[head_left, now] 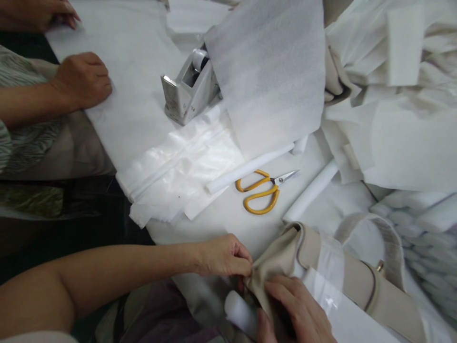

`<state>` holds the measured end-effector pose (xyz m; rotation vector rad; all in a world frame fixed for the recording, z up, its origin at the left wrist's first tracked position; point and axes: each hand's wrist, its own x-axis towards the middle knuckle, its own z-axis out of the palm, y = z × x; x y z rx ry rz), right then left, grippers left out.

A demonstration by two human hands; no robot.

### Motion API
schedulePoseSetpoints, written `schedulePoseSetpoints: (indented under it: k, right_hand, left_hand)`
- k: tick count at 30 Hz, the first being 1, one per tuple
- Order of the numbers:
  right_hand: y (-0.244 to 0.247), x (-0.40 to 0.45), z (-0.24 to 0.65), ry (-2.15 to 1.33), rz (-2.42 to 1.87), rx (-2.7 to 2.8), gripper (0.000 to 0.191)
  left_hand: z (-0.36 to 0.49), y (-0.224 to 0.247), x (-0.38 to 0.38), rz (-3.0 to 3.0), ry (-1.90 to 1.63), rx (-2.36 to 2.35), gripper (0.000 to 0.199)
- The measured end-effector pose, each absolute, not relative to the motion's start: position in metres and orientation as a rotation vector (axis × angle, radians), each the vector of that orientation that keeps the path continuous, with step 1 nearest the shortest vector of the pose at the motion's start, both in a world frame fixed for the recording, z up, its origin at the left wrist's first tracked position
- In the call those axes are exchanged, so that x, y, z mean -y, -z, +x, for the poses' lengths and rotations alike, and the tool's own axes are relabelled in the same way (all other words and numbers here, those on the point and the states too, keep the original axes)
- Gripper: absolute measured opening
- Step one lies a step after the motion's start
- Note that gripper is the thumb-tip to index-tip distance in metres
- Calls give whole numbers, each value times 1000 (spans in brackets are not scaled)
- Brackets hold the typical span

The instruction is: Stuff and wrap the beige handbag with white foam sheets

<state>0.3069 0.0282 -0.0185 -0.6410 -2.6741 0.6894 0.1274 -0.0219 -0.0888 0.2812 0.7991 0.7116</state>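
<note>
A beige handbag [314, 243] lies at the lower right, with white sheeting and clear film wrapped over part of it. My left hand [224, 257] is closed in a pinch on the edge of the bag's near end. My right hand [300, 309] grips the same end from the front, its fingers bent over the beige material and its thumb lower down. Beneath the hands, close to my right thumb, is a white roll [240, 309]. The bag's strap [391, 238], wrapped in white, loops up behind it. My right fingertips are partly hidden against the bag.
Yellow-handled scissors [262, 190] lie beyond the bag, between white rolls [312, 188]. A tape dispenser [191, 88] stands farther back beside a white sheet [271, 71] and plastic bags [182, 166]. Another person's hand [84, 78] rests at the left. Wrapped bundles [424, 238] are stacked right.
</note>
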Motion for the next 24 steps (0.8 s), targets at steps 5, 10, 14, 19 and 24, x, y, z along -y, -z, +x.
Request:
schedulePoseSetpoints:
  k: [5, 10, 14, 19, 24]
  right_hand:
    - [8, -36, 287, -618, -651, 2771, 31]
    - [1, -35, 278, -435, -773, 2938, 30]
    - [-7, -36, 266, -275, -723, 3051, 21]
    - [-20, -34, 263, -73, -469, 3199, 40]
    - [-24, -36, 273, 2, -290, 3268, 35]
  left_hand:
    - [126, 84, 25, 30, -763, -835, 10]
    - [120, 78, 30, 24, -792, -875, 13]
    - [115, 68, 27, 227, -807, -953, 12]
    - [115, 64, 27, 314, -837, -957, 13]
    - [108, 61, 34, 512, -846, -977, 14]
